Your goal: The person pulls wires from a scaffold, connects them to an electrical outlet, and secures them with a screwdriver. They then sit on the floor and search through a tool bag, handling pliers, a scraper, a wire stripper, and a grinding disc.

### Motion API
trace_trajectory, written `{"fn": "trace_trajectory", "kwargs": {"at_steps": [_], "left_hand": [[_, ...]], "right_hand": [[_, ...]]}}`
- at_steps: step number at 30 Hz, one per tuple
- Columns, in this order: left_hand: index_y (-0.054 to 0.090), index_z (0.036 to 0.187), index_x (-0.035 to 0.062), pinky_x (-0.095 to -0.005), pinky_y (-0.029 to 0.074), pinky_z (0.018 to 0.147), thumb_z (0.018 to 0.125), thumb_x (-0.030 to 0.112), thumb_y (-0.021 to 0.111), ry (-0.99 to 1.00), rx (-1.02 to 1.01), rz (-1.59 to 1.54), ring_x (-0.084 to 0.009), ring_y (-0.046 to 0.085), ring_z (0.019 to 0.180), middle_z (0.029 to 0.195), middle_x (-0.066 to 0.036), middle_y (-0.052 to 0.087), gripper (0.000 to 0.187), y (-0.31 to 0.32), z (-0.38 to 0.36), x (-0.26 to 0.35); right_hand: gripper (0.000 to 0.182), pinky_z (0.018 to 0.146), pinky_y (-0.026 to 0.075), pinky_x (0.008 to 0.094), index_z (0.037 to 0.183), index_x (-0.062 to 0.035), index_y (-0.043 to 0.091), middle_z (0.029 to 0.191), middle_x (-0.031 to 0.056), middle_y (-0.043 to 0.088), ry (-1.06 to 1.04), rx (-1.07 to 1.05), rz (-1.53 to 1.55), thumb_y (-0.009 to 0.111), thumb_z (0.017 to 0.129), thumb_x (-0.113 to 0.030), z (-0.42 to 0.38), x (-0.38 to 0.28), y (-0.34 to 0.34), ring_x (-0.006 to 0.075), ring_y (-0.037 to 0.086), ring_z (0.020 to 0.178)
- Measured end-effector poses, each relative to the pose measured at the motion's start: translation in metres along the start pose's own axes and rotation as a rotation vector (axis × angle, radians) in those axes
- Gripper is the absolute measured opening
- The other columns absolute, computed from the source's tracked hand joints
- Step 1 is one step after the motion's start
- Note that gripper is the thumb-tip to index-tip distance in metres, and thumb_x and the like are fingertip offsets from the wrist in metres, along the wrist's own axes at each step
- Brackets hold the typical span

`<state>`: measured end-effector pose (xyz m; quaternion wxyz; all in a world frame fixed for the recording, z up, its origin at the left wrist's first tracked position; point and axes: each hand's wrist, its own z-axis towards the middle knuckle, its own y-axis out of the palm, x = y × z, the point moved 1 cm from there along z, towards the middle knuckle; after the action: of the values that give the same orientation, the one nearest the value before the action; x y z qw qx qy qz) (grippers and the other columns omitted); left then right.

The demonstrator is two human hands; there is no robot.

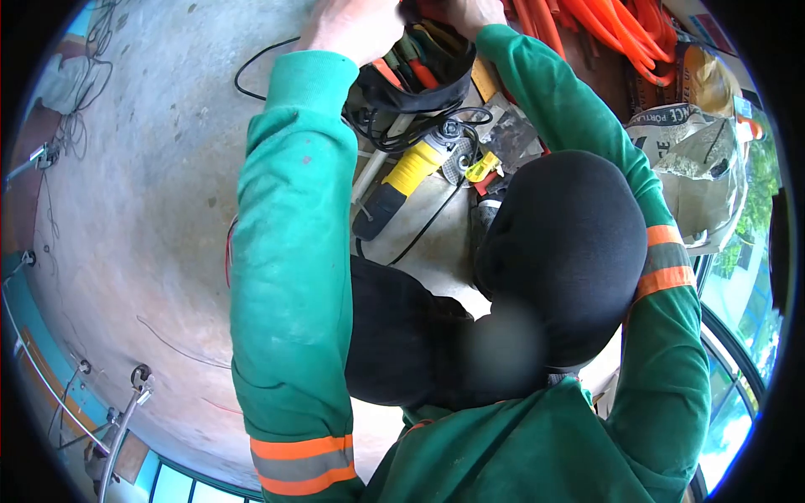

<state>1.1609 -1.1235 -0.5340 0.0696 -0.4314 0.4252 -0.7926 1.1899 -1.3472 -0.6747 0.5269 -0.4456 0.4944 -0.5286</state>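
Observation:
At the top edge, my left hand (pixel 356 29) is beside the near-left rim of a black tool bag (pixel 426 99). My right hand (pixel 475 14) reaches over the bag's far right side. The frame cuts off the fingers of both hands, so I cannot see what they hold. Inside the bag stand several hand tools with red and orange handles (pixel 422 74). Just below it a yellow and black angle grinder (pixel 411 172) lies on the floor, with its black cord (pixel 373 126) looped around it. A small yellow object (pixel 482 168) lies to its right.
Orange corrugated tubing (pixel 625 33) is heaped at the upper right. Cement bags (pixel 692 138) stand near a window on the right. My bent knees (pixel 570 251) fill the lower middle. Along the left are wheeled metal legs (pixel 138 381) and loose wires (pixel 92 84) on the concrete floor (pixel 159 210).

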Motion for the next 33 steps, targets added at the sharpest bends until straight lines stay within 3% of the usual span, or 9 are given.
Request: {"fn": "trace_trajectory", "kwargs": {"at_steps": [6, 10, 12, 14, 17, 23, 26, 30, 33], "left_hand": [[0.062, 0.121, -0.0011, -0.0392, 0.045, 0.096, 0.084, -0.007, 0.043, 0.013, 0.113, 0.022, -0.0392, 0.055, 0.112, 0.121, -0.022, 0.057, 0.042, 0.000, -0.001, -0.009], [0.062, 0.120, -0.0013, -0.0388, 0.045, 0.095, 0.085, -0.006, 0.043, -0.023, 0.123, -0.027, -0.0396, 0.056, 0.110, 0.118, -0.022, 0.058, 0.040, -0.006, 0.002, -0.003], [0.062, 0.120, -0.0015, -0.0377, 0.045, 0.094, 0.084, -0.007, 0.046, -0.082, 0.083, -0.053, -0.0388, 0.057, 0.108, 0.116, -0.021, 0.058, 0.040, -0.006, 0.006, -0.004], [0.062, 0.120, -0.0016, -0.0372, 0.045, 0.094, 0.082, -0.009, 0.048, -0.073, 0.080, -0.048, -0.0382, 0.057, 0.107, 0.115, -0.021, 0.058, 0.041, -0.005, 0.008, -0.007], [0.058, 0.128, 0.0054, -0.0381, 0.043, 0.100, 0.083, -0.007, 0.051, -0.080, 0.002, 0.012, -0.0366, 0.055, 0.113, 0.121, -0.018, 0.057, 0.047, -0.011, 0.011, -0.008], [0.060, 0.128, 0.0080, -0.0344, 0.045, 0.099, 0.090, 0.002, 0.055, -0.001, -0.086, 0.011, -0.0272, 0.058, 0.114, 0.124, -0.011, 0.059, 0.039, -0.004, -0.004, -0.025], [0.062, 0.125, 0.0053, -0.0346, 0.048, 0.095, 0.095, 0.010, 0.055, -0.371, -0.378, -0.577, -0.0200, 0.060, 0.112, 0.125, -0.007, 0.061, 0.031, -0.022, -0.013, -0.028], [0.059, 0.126, 0.0026, -0.0328, 0.049, 0.092, 0.096, 0.028, 0.059, -0.273, -0.398, -0.836, -0.0141, 0.059, 0.108, 0.123, -0.005, 0.061, 0.039, -0.043, -0.032, 0.008], [0.054, 0.130, 0.0006, -0.0322, 0.048, 0.090, 0.095, 0.027, 0.062, -0.182, -0.457, -0.589, -0.0159, 0.060, 0.100, 0.114, -0.009, 0.065, 0.045, -0.019, -0.048, 0.040]], "right_hand": [[0.015, 0.058, 0.052, 0.0496, 0.088, -0.0039, 0.064, 0.070, 0.0216, 0.065, -0.025, 0.025, 0.152, 0.053, 0.082, -0.014, -0.030, -0.012, -0.035, 0.0392, 0.066, 0.066], [0.021, 0.072, 0.051, 0.0487, 0.089, 0.0015, 0.059, 0.080, 0.0256, 0.065, 0.121, 0.026, 0.337, 0.051, 0.091, -0.018, -0.080, -0.013, -0.130, 0.0419, 0.063, 0.080], [0.019, 0.058, 0.047, 0.0313, 0.104, -0.0001, 0.063, 0.069, 0.0111, 0.059, -0.028, 0.215, 0.501, 0.059, 0.096, -0.018, -0.108, 0.018, -0.128, 0.0213, 0.060, 0.061], [0.018, 0.059, 0.048, 0.0339, 0.102, -0.0009, 0.063, 0.073, 0.0121, 0.061, 0.208, 0.078, 0.673, 0.058, 0.094, -0.016, -0.133, 0.021, -0.156, 0.0193, 0.060, 0.062], [0.019, 0.059, 0.041, 0.0218, 0.100, 0.0013, 0.061, 0.071, -0.0012, 0.055, 0.252, 0.117, 1.154, 0.054, 0.101, -0.016, -0.158, 0.034, -0.157, 0.0046, 0.049, 0.065], [0.019, 0.062, 0.043, 0.0209, 0.103, 0.0012, 0.059, 0.072, -0.0002, 0.057, 0.150, 0.213, 1.220, 0.054, 0.101, -0.017, -0.162, 0.023, -0.162, 0.0055, 0.051, 0.066], [0.016, 0.061, 0.043, 0.0211, 0.104, 0.0010, 0.058, 0.072, 0.0000, 0.056, 0.125, 0.230, 1.302, 0.054, 0.101, -0.015, -0.161, 0.011, -0.164, 0.0055, 0.050, 0.065], [0.016, 0.062, 0.043, 0.0209, 0.105, 0.0004, 0.056, 0.075, -0.0002, 0.058, 0.085, 0.174, 1.344, 0.053, 0.102, -0.015, -0.158, -0.005, -0.173, 0.0056, 0.053, 0.069], [0.017, 0.067, 0.044, 0.0217, 0.105, -0.0005, 0.055, 0.081, 0.0002, 0.059, 0.055, 0.185, 1.435, 0.052, 0.102, -0.018, -0.153, -0.018, -0.172, 0.0058, 0.055, 0.074]]}}
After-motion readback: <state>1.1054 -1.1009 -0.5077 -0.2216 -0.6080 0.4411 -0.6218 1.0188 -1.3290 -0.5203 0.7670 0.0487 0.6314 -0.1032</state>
